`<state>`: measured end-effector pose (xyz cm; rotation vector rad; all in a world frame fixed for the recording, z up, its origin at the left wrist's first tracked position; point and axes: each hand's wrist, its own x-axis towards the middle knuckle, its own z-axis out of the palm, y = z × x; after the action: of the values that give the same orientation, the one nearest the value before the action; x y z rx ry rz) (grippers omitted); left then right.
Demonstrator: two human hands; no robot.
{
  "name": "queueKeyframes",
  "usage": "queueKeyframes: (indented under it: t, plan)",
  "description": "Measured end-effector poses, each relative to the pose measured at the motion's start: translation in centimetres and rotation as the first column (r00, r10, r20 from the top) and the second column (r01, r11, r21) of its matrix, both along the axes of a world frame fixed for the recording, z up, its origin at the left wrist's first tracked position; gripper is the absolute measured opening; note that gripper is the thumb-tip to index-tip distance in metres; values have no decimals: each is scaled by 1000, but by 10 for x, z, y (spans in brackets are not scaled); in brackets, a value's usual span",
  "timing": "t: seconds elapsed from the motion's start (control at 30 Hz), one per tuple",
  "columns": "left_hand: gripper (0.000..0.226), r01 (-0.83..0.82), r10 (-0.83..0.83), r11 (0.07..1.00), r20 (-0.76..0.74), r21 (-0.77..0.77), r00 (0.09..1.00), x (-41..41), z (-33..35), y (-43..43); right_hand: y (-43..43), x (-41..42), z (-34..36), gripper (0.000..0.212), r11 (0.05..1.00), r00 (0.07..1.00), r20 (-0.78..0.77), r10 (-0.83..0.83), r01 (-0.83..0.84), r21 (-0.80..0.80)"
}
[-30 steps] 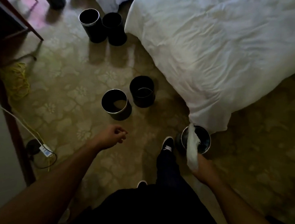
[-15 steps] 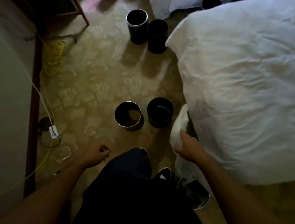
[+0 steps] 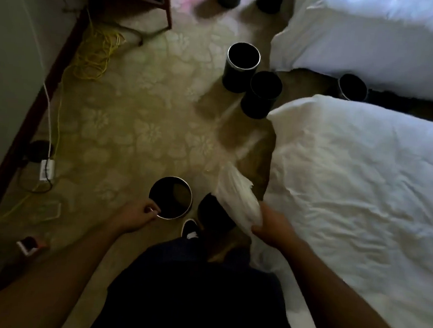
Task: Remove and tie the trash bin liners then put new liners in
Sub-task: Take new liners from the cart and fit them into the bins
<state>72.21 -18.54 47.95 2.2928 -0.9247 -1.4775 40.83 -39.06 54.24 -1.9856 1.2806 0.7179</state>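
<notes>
Just right of your right hand [image 3: 270,229], a rumpled white duvet [image 3: 363,188] hangs off the near bed down to the floor. A second white bed [image 3: 375,39] lies well ahead of that hand. Beige flower-patterned carpet [image 3: 140,132] spreads ahead of both hands. Left of your left hand [image 3: 136,215], a white plug adapter [image 3: 46,173] sits near the dark baseboard [image 3: 33,113]. Farther ahead on that side, a tangle of yellow cord [image 3: 94,53] lies near a wooden furniture leg [image 3: 168,7]. Nearer you, left of that hand, lies a small white-and-red object [image 3: 29,245], too blurred to name.
</notes>
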Motion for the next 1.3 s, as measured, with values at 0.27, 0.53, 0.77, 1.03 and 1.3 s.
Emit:
queueKeyframes:
  t: [0.27,0.53,0.77,1.03,1.3]
  plan:
    - [13,-295,298,952,19,-85,954,22,29,-80,-124,34,-8,71,978,972,-111,206,-202,45]
    - [10,-698,690,714,117,51,714,-46,10,-70,-210,124,-69,74,811,817,-80,571,-545,213]
    - [16,-930,931,354,55,104,361,-187,-5,-104,-248,154,-73,82,443,528,116,841,-796,411]
    - [11,-976,985,171,-14,132,171,-289,-71,-141,-204,150,-131,70,371,464,150,873,-832,411]
    - [16,-988,986,157,-64,4,157,-340,-203,-137,-162,106,-268,40,522,642,56,765,-669,529]
